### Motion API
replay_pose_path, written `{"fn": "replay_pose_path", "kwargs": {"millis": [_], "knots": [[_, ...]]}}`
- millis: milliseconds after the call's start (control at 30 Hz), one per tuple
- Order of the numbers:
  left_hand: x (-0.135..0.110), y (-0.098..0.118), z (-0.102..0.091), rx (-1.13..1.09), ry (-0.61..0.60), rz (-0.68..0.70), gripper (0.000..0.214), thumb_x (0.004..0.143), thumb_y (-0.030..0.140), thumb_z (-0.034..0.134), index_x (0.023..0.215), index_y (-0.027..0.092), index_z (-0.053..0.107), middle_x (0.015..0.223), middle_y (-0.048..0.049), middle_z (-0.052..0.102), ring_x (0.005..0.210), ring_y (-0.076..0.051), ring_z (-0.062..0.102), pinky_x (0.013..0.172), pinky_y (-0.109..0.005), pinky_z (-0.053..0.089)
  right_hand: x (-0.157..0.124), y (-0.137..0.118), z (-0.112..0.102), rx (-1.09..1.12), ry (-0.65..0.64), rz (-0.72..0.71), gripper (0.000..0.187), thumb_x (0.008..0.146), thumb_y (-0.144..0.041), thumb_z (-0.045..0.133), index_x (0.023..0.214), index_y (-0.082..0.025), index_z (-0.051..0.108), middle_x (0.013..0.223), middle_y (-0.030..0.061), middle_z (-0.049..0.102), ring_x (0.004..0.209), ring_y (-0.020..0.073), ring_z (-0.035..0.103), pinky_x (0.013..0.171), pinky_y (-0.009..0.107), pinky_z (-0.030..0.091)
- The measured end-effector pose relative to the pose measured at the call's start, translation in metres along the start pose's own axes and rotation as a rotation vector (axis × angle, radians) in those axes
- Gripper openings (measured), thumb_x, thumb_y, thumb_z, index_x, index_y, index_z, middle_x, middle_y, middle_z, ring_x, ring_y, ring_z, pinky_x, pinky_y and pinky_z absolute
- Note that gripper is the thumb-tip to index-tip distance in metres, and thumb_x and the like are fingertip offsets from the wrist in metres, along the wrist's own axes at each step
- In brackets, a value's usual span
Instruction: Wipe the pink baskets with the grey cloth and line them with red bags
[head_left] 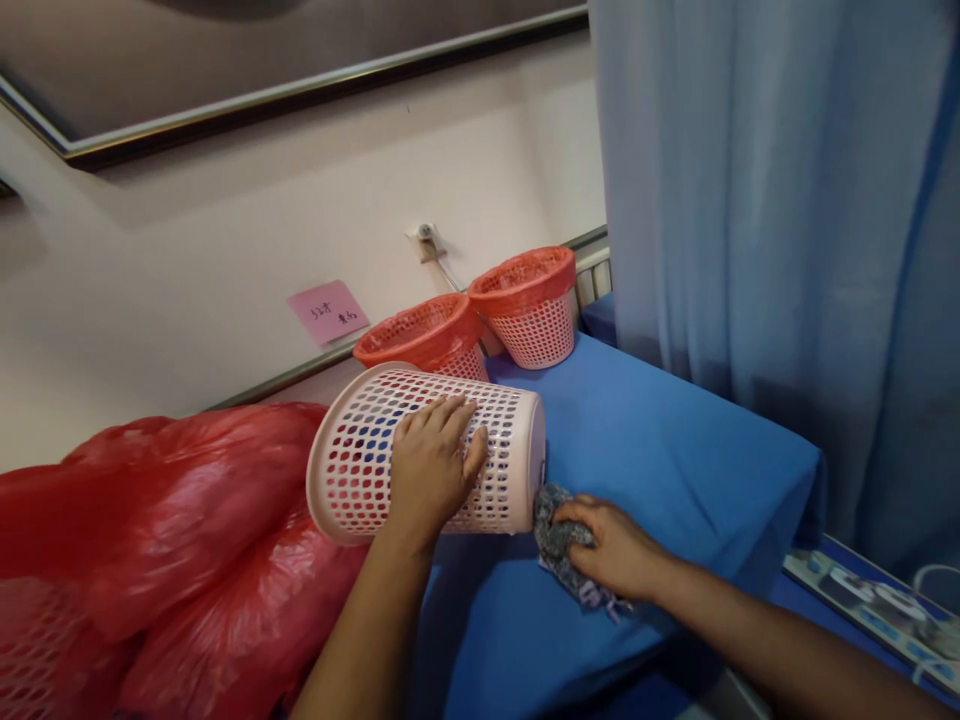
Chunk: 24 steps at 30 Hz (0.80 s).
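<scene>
A pale pink perforated wastebasket (pixel 499 465) lies on its side over the blue-covered surface (pixel 600 410), with its rim to the left and its base to the right. My left hand (pixel 435 460) rests flat on its upper side, fingers stretched out. Bunched in my right hand (pixel 611 545) is a grey cloth (pixel 555 530) with a frayed edge. The cloth touches the lower edge of the basket's base, and my fingers are wrapped round it.
Two more baskets, one red-lined basket (pixel 431 335) and another red-lined basket (pixel 532 320), stand by the wall. Red plastic bags (pixel 202 530) bulge at the left. A blue curtain (pixel 750 200) hangs at the right. A pink note (pixel 328 311) is on the wall.
</scene>
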<state>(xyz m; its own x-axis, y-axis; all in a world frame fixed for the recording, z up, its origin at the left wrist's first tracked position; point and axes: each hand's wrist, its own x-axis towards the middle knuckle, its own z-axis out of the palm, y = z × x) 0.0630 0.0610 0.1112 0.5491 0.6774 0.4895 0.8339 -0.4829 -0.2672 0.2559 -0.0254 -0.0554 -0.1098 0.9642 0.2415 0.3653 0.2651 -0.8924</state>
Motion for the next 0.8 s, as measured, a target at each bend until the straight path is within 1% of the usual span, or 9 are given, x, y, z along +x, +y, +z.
{"fn": "replay_pose_path", "kwargs": {"millis": [67,133,200,233,300,433,500,667,800], "knots": [[0.000,0.000,0.000,0.001,0.001,-0.002,0.038,0.100,0.037,0.050,0.128,0.020,0.070,0.136,-0.0086,0.071,0.125,-0.033,0.063,0.105,-0.052,0.045,0.006,-0.002,-0.012,0.005,0.135,-0.007,0.041,0.075,-0.015,0.057,0.110,-0.027,0.075,0.103,0.0040,0.072,0.097,0.0226,0.071,0.093,0.038,0.056],[0.001,0.001,0.000,0.006,0.000,-0.001,0.038,0.100,0.037,0.050,0.128,0.020,0.070,0.136,-0.0089,0.071,0.125,-0.033,0.063,0.105,-0.052,0.045,0.019,-0.008,-0.023,0.027,0.359,-0.096,0.041,0.082,-0.020,0.058,0.120,-0.026,0.070,0.112,0.0059,0.071,0.107,0.0234,0.068,0.099,0.039,0.054],[0.002,0.000,0.000,0.012,-0.003,0.003,0.038,0.100,0.037,0.050,0.127,0.019,0.070,0.135,-0.0092,0.071,0.124,-0.033,0.064,0.105,-0.051,0.045,0.037,-0.014,-0.028,0.028,0.466,-0.204,0.044,0.087,-0.026,0.059,0.130,-0.026,0.065,0.121,0.0078,0.068,0.115,0.0243,0.065,0.103,0.040,0.052],[0.003,0.000,0.000,0.014,-0.007,0.005,0.038,0.100,0.038,0.050,0.127,0.019,0.070,0.135,-0.0092,0.072,0.124,-0.033,0.064,0.105,-0.051,0.045,0.046,-0.014,-0.027,0.009,0.453,-0.211,0.046,0.088,-0.028,0.060,0.134,-0.025,0.062,0.123,0.0084,0.066,0.117,0.0245,0.064,0.104,0.040,0.052],[0.003,0.000,0.000,0.015,-0.013,0.007,0.038,0.100,0.038,0.050,0.127,0.020,0.070,0.134,-0.0095,0.072,0.123,-0.033,0.064,0.104,-0.051,0.045,0.063,-0.008,-0.022,-0.053,0.359,-0.101,0.048,0.086,-0.027,0.061,0.134,-0.025,0.063,0.123,0.0093,0.067,0.114,0.0248,0.066,0.102,0.040,0.052],[0.003,-0.001,0.000,0.007,-0.011,0.004,0.038,0.100,0.038,0.050,0.127,0.019,0.070,0.134,-0.0103,0.072,0.123,-0.034,0.064,0.104,-0.053,0.046,0.089,0.024,-0.021,-0.113,0.236,0.164,0.036,0.075,-0.020,0.068,0.110,-0.023,0.075,0.091,0.0056,0.076,0.085,0.0236,0.073,0.084,0.035,0.058],[0.003,-0.001,-0.001,0.001,-0.008,0.004,0.038,0.100,0.037,0.050,0.127,0.018,0.071,0.134,-0.0105,0.072,0.123,-0.034,0.064,0.104,-0.053,0.046,0.097,0.035,-0.026,-0.107,0.245,0.188,0.035,0.078,-0.021,0.065,0.112,-0.023,0.074,0.088,0.0042,0.077,0.083,0.0228,0.073,0.081,0.034,0.059],[0.002,0.000,-0.001,-0.002,-0.003,0.002,0.038,0.100,0.037,0.050,0.127,0.018,0.071,0.134,-0.0099,0.072,0.123,-0.033,0.064,0.105,-0.053,0.046,0.103,0.031,-0.028,-0.110,0.273,0.129,0.051,0.089,-0.029,0.057,0.139,-0.024,0.060,0.133,0.0069,0.068,0.122,0.0215,0.065,0.106,0.035,0.050],[0.003,0.000,0.001,0.004,0.001,-0.002,0.038,0.100,0.036,0.050,0.127,0.018,0.070,0.135,-0.0100,0.071,0.123,-0.033,0.064,0.105,-0.052,0.045,0.096,0.029,-0.018,-0.147,0.161,0.156,0.042,0.075,-0.022,0.070,0.116,-0.023,0.075,0.113,0.0068,0.076,0.103,0.0238,0.073,0.096,0.034,0.054]]}}
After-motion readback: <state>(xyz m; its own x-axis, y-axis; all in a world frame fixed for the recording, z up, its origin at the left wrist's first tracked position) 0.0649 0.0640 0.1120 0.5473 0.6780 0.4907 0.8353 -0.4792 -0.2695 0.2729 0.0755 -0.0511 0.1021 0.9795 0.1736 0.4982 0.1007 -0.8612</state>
